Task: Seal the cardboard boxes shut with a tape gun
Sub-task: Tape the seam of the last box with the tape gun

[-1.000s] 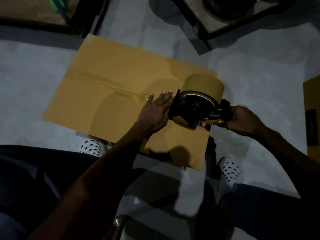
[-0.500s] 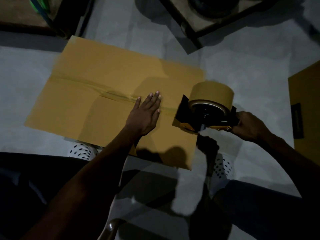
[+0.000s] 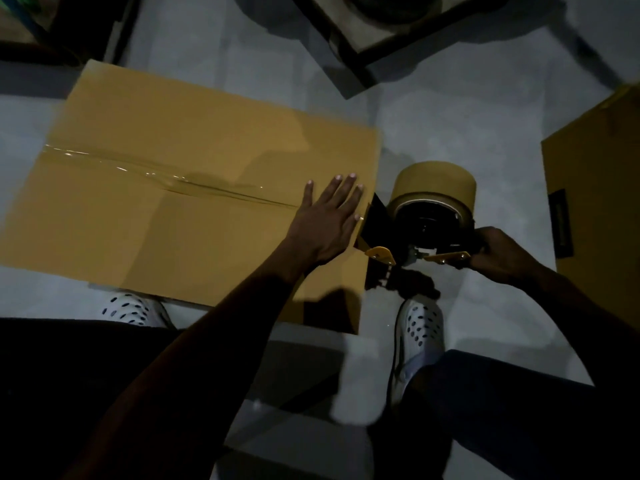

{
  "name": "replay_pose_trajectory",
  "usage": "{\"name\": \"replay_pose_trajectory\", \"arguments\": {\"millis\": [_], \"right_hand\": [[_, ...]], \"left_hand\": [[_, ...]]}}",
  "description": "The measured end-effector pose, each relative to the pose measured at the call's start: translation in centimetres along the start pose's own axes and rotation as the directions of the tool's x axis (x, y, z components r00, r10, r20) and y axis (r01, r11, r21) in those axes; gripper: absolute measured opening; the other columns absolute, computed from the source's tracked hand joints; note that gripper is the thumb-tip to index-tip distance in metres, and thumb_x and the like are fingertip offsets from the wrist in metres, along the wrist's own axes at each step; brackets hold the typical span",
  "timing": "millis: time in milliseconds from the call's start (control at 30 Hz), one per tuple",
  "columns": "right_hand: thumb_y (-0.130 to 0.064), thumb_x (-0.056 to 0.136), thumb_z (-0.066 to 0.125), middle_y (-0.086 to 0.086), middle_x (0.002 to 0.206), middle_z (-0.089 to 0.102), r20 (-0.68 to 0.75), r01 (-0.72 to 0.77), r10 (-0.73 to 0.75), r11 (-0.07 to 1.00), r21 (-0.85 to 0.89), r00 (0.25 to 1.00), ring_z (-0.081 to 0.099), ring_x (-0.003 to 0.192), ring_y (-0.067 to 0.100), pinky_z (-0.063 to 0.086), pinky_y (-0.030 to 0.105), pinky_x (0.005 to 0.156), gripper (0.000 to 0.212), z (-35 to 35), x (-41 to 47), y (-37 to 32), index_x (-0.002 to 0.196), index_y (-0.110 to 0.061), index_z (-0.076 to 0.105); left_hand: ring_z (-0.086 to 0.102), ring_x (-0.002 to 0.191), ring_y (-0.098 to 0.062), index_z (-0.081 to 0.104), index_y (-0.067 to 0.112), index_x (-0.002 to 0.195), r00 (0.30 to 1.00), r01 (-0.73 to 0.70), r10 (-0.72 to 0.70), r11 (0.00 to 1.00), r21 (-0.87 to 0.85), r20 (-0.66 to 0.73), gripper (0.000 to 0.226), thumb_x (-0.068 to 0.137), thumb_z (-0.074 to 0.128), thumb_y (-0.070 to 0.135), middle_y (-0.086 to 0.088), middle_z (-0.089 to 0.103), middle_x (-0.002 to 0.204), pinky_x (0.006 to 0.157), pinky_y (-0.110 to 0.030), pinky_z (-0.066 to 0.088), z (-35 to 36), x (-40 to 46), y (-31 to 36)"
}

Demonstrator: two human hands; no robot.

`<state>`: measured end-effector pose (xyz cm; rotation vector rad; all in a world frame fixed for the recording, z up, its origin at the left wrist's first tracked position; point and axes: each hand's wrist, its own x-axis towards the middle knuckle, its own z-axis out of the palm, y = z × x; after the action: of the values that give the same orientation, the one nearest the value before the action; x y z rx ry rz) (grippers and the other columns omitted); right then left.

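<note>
A brown cardboard box [image 3: 145, 161] lies on the grey floor in front of me, its flaps closed. A strip of clear tape [image 3: 166, 181] runs along the centre seam from the left edge toward the right. My left hand [image 3: 329, 216] lies flat with straight fingers on the box top at the right end of the seam. My right hand [image 3: 498, 254] grips the handle of a black and yellow tape gun [image 3: 415, 230] carrying a brown tape roll [image 3: 434, 183]. The gun sits just past the box's right edge.
A second cardboard box [image 3: 599, 174] stands at the right edge of the view. A dark wooden pallet [image 3: 374, 50] lies at the back, and dark objects sit at the top left. My white perforated shoes [image 3: 419, 327] stand below the box.
The tape gun has travelled right along the seam and passed the box's right edge. My left hand has slid right along the tape behind it.
</note>
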<state>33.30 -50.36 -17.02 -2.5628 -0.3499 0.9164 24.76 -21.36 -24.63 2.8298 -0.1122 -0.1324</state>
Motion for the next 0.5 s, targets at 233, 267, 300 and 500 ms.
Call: {"name": "replay_pose_trajectory", "arguments": {"millis": [233,267,300,500], "right_hand": [[-0.080,0.048,0.072,0.017,0.089,0.068,0.075,0.082,-0.095,0.983,0.166,0.993,0.065,0.086,0.029,0.051,0.043,0.079,0.051,-1.5,0.9,2.6,0.081,-0.043,0.069],[-0.070,0.055,0.077,0.012,0.088,0.068,0.082,0.084,-0.096,0.985,0.148,0.992,0.065,0.082,0.023,0.051,0.038,0.079,0.037,-1.5,0.7,2.6,0.081,-0.046,0.069],[-0.050,0.066,0.082,0.005,0.082,0.067,0.074,0.080,-0.087,0.992,0.094,0.993,0.063,0.075,0.018,0.050,0.037,0.076,0.020,-1.4,0.4,2.5,0.076,-0.038,0.068],[-0.015,0.081,0.075,0.009,0.072,0.064,-0.016,-0.002,0.000,0.992,-0.124,1.000,0.062,0.071,0.028,0.038,0.030,0.065,0.022,0.8,2.0,2.5,0.071,-0.016,0.056]], "left_hand": [[0.006,0.152,-0.016,0.016,0.024,0.157,0.998,0.008,-0.009,1.000,-0.010,-0.066,0.056,0.104,0.016,0.041,0.006,0.009,0.165,0.118,-0.059,0.004,1.3,1.3,0.2],[0.006,0.152,-0.015,0.016,0.024,0.157,0.997,0.008,-0.009,1.000,-0.013,-0.072,0.056,0.104,0.016,0.041,0.007,0.008,0.165,0.118,-0.059,0.004,1.3,1.2,0.2],[0.006,0.152,-0.015,0.016,0.025,0.157,0.997,0.012,-0.013,1.000,-0.014,-0.081,0.056,0.104,0.017,0.041,0.007,0.008,0.165,0.118,-0.058,0.004,1.5,1.2,0.2],[0.004,0.152,-0.012,0.016,0.027,0.157,0.992,0.032,-0.036,0.999,-0.037,-0.119,0.055,0.105,0.019,0.042,0.010,0.008,0.165,0.118,-0.054,0.001,2.0,1.2,0.3]]}}
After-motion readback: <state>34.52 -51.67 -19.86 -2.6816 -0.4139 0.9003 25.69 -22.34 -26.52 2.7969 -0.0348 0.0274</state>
